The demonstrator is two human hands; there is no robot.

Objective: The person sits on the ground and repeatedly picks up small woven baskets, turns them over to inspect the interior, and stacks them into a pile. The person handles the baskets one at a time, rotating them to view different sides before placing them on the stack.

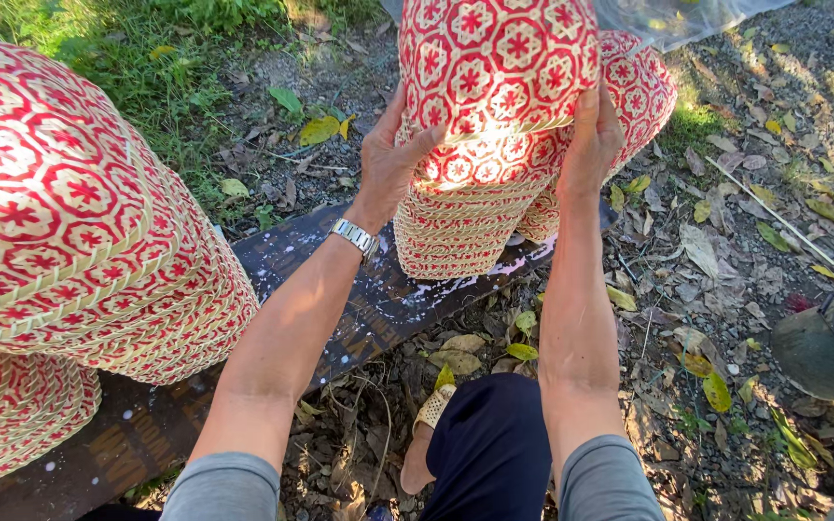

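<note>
A red-and-cream woven basket [499, 68] with a star-in-hexagon pattern is held up between both my hands. My left hand [390, 159], with a metal wristwatch on its wrist, grips the basket's left side. On the right side, my right hand [589, 145] presses against the rim. Below it a stack of the same woven baskets [470, 217] rests on a dark board [340, 289]. The held basket sits over the top of that stack.
A second tall stack of matching baskets [69, 241] fills the left, on the same board. Dry leaves and gravel [726, 260] cover the ground at right, grass [147, 58] lies at the back left. A dark metal pot [827, 342] stands at the right edge. My knee and sandal show below.
</note>
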